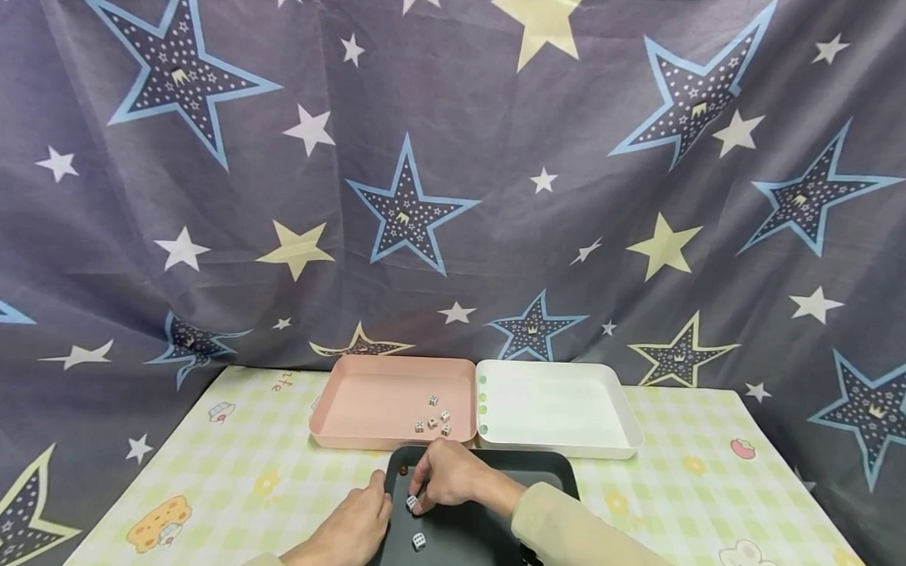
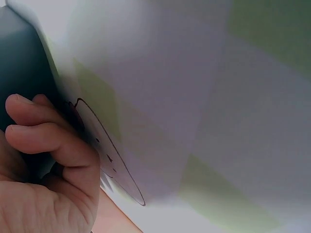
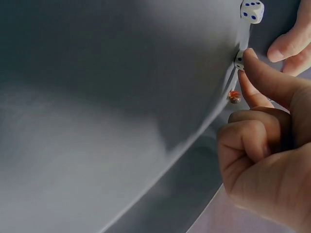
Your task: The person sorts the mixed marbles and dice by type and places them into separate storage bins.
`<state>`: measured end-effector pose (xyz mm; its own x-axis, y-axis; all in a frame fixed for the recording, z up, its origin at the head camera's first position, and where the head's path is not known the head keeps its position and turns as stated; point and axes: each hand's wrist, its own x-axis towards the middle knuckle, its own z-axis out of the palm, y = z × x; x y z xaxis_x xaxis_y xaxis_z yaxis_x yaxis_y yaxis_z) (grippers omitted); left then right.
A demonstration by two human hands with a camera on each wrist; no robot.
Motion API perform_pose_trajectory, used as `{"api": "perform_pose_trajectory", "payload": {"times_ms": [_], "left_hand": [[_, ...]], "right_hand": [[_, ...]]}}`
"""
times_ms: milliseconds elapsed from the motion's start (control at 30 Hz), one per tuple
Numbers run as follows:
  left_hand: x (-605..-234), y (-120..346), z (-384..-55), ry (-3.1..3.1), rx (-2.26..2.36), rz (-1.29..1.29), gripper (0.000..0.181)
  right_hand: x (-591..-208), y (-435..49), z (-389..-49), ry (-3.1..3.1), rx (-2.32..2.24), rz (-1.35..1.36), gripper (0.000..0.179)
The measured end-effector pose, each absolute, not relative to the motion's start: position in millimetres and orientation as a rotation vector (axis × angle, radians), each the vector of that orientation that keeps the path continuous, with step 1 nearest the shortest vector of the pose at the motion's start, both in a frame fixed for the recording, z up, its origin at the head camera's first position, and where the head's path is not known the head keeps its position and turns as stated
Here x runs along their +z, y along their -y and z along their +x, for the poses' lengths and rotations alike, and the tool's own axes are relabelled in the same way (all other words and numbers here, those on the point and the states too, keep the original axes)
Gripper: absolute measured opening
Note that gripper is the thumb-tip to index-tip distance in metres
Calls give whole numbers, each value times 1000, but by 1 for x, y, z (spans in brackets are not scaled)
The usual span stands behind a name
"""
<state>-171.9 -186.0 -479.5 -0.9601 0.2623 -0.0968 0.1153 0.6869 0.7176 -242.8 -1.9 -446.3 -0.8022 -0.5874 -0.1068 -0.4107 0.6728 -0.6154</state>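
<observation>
My right hand (image 1: pixel 450 474) reaches into the black tray (image 1: pixel 481 538) and pinches a white die (image 1: pixel 411 503) between thumb and index finger near the tray's left side. In the right wrist view that die (image 3: pixel 238 60) shows partly behind the fingertip, the other fingers folded in. A second white die (image 1: pixel 418 542), with blue pips in the right wrist view, lies nearer to me. A small reddish-brown bead (image 1: pixel 404 470) sits in the tray's far left corner. With bent fingers, my left hand (image 1: pixel 350 525) holds the tray's left rim.
Behind the black tray stand a pink tray (image 1: pixel 381 397) with several dice (image 1: pixel 432 424) in it and a white tray (image 1: pixel 561 403), side by side. A green-checked cloth (image 1: pixel 245 451) covers the table. A starred curtain (image 1: pixel 456 191) hangs behind.
</observation>
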Motion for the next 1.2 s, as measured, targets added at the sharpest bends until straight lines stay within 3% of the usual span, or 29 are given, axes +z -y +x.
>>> {"api": "perform_pose_trajectory", "payload": {"times_ms": [500, 833, 1200], "left_hand": [[-479, 189, -172, -2686, 1137, 286, 27], [-480, 187, -171, -2692, 1171, 320, 19], [-479, 188, -171, -2707, 1177, 341, 22]], "right_hand": [[-435, -2, -246, -2603, -933, -787, 21], [-427, -6, -259, -2640, -1022, -826, 18], [-424, -6, -286, -2676, -1152, -755, 12]]}}
